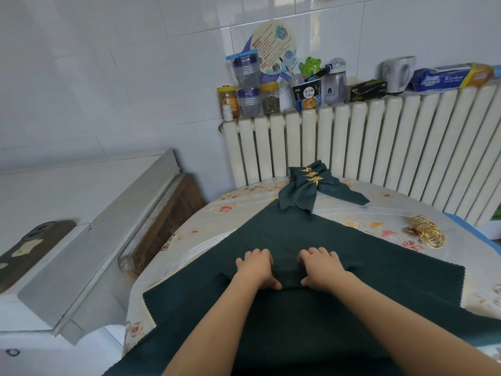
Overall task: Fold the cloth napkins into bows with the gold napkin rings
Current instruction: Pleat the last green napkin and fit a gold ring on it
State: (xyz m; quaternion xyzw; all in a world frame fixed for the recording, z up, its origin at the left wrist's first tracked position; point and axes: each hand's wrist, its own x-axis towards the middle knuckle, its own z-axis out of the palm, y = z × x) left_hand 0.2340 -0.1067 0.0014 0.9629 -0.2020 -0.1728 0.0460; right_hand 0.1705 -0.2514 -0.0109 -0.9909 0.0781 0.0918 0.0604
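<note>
On one green napkin [298,234], two hands grip a fold.

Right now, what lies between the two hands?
Head view: a raised fold of the dark green napkin, gripped by left hand and right hand; nothing else.

One head-worn wide-angle view, looking forward and down.
The camera sits close above the round table [385,213], facing the radiator [379,147] and tiled wall behind; forearms enter from the bottom edge.
</note>
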